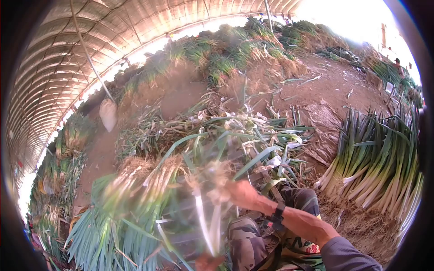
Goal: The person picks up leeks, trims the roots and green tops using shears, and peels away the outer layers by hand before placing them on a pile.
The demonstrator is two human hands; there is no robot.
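Two white green onion stalks [214,226], blurred by motion, hang in front of me with their shaggy roots upward. Their lower ends run into my left hand [209,262], which shows only in part at the bottom edge and is closed around them. My right hand [242,193] reaches in from the right, a dark watch on its wrist, with its fingers right at the roots [212,176]. Motion smears those fingers. To the left lies a thick pile of green onions [122,226], roots toward the far side and leaves toward me.
Stripped leaves and peelings [235,126] heap up ahead. On the right, a large row of green onions [370,158] leans with its leaves up. More bundles [226,49] line the back beneath the arched cover [58,67]. A pole with a white bag [108,114] hangs at left.
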